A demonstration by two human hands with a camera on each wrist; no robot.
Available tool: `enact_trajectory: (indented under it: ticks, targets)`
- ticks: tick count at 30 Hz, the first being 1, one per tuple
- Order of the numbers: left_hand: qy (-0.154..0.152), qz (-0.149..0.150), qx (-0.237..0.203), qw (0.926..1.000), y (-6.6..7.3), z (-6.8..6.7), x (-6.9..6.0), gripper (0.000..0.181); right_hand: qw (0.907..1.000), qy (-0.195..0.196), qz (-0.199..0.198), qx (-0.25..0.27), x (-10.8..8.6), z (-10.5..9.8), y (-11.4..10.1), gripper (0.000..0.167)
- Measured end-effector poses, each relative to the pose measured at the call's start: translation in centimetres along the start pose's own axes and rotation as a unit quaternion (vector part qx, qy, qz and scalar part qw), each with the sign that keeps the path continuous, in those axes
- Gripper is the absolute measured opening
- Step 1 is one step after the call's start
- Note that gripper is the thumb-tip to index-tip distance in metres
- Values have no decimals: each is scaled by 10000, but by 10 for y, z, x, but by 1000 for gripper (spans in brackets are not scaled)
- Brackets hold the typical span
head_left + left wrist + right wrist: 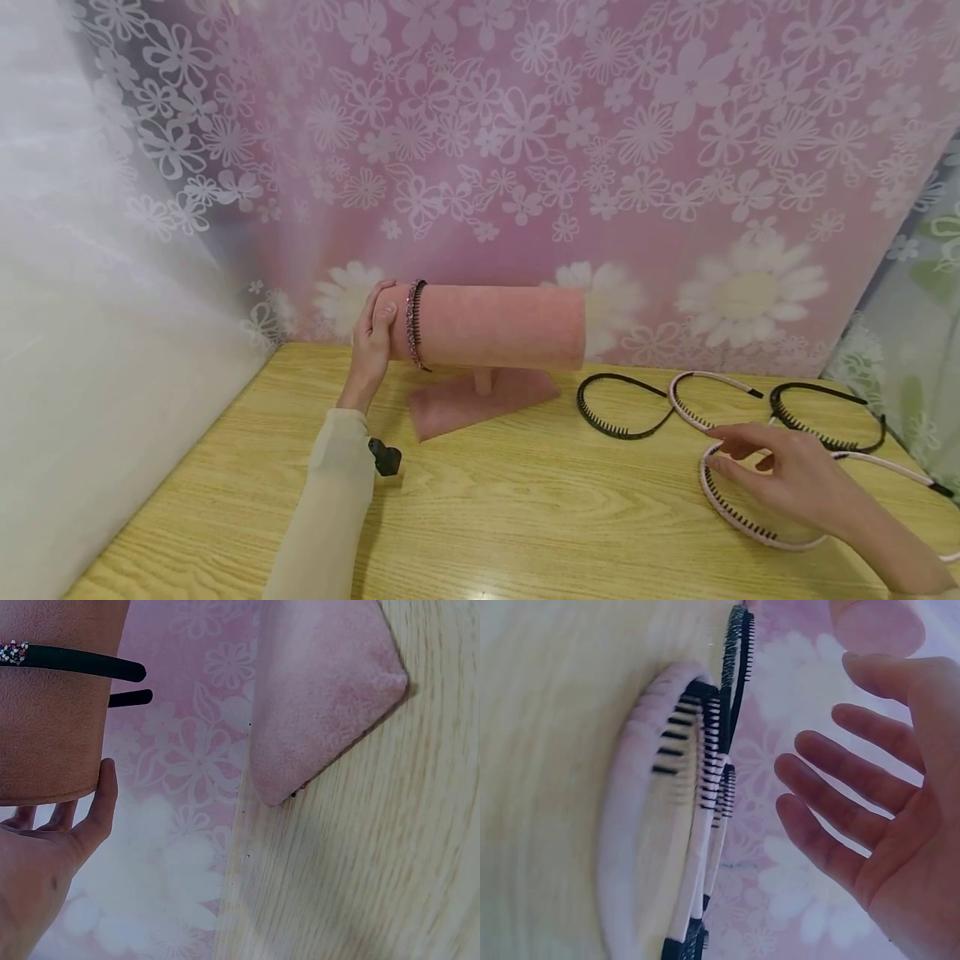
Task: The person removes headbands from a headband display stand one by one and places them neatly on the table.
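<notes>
A pink plush headband stand, a horizontal roll on a post and flat base, stands near the back of the table. My left hand grips the roll's left end, the thumb on its front. Close to that hand, a black toothed headband with sparkling stones sits around the roll; its black ends show in the left wrist view. My right hand hovers over a pale pink toothed headband on the table. Its fingers are spread and relaxed, holding nothing, in the right wrist view.
On the table's right lie a dark toothed headband, a pale pink one, a black one and another pale pink one. Behind is a pink flowered curtain. A black device is attached at my left wrist.
</notes>
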State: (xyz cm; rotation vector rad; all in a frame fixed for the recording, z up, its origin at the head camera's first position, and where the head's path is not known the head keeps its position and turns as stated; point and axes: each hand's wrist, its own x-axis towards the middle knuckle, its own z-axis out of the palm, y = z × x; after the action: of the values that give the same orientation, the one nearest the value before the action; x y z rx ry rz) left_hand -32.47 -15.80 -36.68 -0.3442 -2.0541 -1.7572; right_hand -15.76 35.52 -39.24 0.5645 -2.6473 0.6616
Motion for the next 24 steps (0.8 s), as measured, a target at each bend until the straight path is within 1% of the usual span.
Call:
enact_trajectory:
  ticks: [4,5,9,11,13,15,18,20,24]
  targets:
    - [6,-70,69,10000,19,1,-7,45,9998,170,40,-89,10,-1,-6,33]
    - [27,-31,85,10000,18,1,-7,45,9997,213,23,-115,12,-1,-8,34]
    - [103,86,71,9999,-4,1,1,46,9987,438,-185,-198,22,1,-13,35]
    - [119,84,68,9999,-14,0,5,47,9978,543,-275,-270,27,1,-16,36]
    - [110,-1,21,9999,-14,0,6,46,9971,615,-352,-289,34,1,-19,38]
    - [98,-9,-39,9999,-15,0,7,46,9963,705,-413,-279,40,2,-21,39]
    - [97,80,-98,9999,-15,-1,7,46,9958,768,-439,-239,49,3,-26,42]
    - [96,148,-83,9998,-15,0,6,47,9960,775,-390,-207,54,3,-29,43]
    - [110,181,-4,9998,-14,0,5,47,9959,793,-401,-148,64,5,-35,45]
